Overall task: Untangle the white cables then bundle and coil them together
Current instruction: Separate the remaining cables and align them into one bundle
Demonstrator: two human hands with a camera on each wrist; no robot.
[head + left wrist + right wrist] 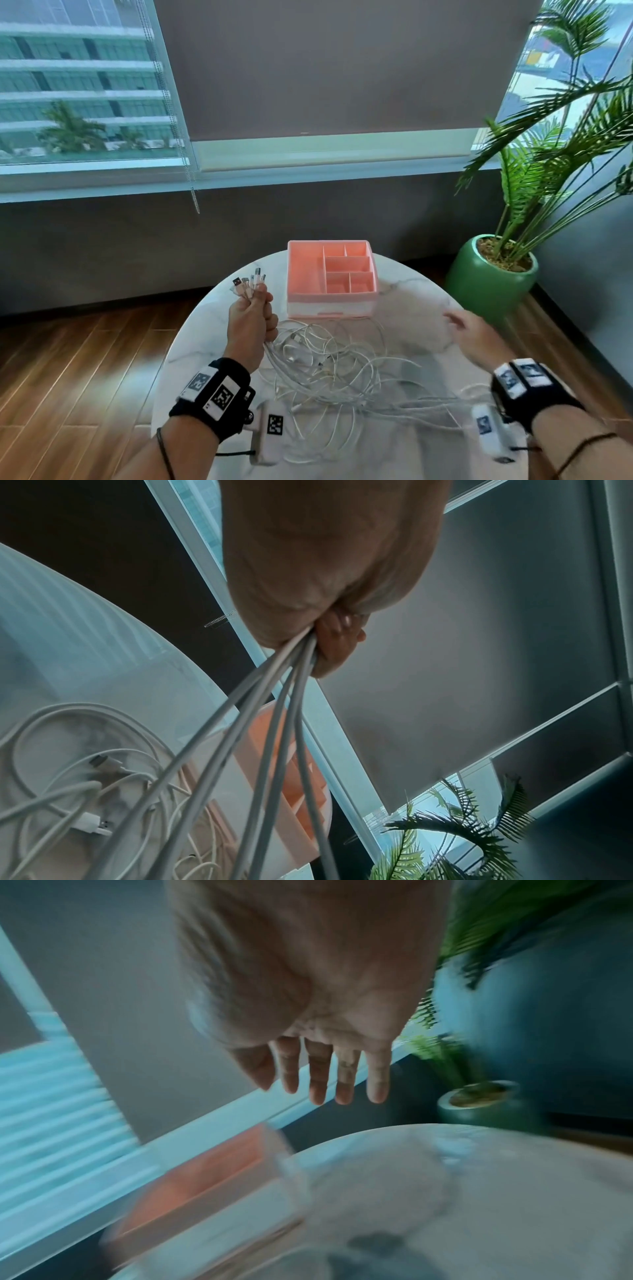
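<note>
Several plugs (249,281) gathered in left hand (250,318)'s closed grip beside organiser (330,277); cables (329,370) loose on worktop (411,308), uncoiled; right hand (474,337) open, empty.

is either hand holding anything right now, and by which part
The left hand grips the white cables in a fist just below their connector ends; the rest trails on the table. The right hand holds nothing.
</note>
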